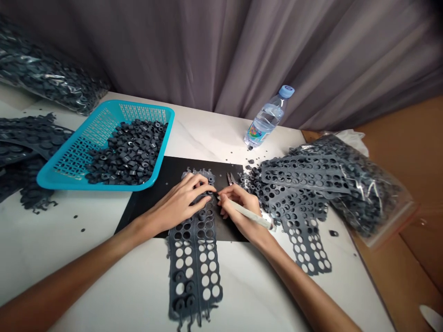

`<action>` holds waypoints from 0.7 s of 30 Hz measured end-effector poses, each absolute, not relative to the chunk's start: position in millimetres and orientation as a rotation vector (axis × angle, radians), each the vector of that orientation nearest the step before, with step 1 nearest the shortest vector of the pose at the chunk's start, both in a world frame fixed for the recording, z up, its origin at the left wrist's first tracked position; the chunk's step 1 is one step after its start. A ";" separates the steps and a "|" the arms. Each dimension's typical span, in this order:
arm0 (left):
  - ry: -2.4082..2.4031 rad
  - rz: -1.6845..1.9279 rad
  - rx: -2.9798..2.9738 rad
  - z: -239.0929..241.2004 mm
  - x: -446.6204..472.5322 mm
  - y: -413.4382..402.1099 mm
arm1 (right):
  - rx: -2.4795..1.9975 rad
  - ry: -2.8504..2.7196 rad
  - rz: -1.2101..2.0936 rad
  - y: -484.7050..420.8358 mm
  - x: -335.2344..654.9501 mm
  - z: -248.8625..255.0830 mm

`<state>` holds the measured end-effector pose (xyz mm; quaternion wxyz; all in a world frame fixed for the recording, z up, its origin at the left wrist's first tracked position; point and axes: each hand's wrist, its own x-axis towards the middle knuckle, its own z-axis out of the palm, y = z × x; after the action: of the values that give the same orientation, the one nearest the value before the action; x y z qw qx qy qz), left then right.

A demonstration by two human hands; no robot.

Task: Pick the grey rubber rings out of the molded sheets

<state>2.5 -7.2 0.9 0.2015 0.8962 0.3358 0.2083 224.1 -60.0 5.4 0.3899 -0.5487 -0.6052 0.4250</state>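
A dark grey rubber sheet [195, 240] with rows of round holes lies lengthwise before me, its far part over a black mat [145, 207]. A few ring-shaped rubber pieces still sit in its near end. My left hand [188, 198] rests on the far part of the sheet, fingers bent and closed on it; what lies under the fingertips is hidden. Close beside it, my right hand [242, 205] is closed round a whitish pen-shaped tool [247, 213]. The tool's tip is near my left fingertips, too small to make out. Small scissors [230, 178] lie just beyond my right hand.
A blue basket [100, 186] holds many small rubber pieces at the left. Punched sheets [304, 175] and a clear bag of pieces [374, 207] crowd the right. A water bottle [266, 120] stands behind. Another full bag [44, 69] and more sheets [27, 143] are far left.
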 end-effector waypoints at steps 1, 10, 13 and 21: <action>0.934 0.583 2.499 0.7 2.3 -6.7 | -1.387 -1.538 1.095 -59.7 224.1 5.1; 0.929 0.608 2.504 1.2 3.5 -4.9 | -1.379 -1.543 1.089 -59.1 221.1 5.4; 0.932 0.584 2.584 -0.1 4.4 -4.6 | -1.379 -1.553 1.079 -59.2 220.9 4.4; 0.978 0.883 2.428 2.0 15.6 -5.4 | -1.408 -1.644 0.986 -60.4 218.7 4.8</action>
<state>15.6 -5.4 2.0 0.1883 0.8632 0.3478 0.3138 218.7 -60.4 4.8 0.3722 -0.5494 -0.6415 0.3849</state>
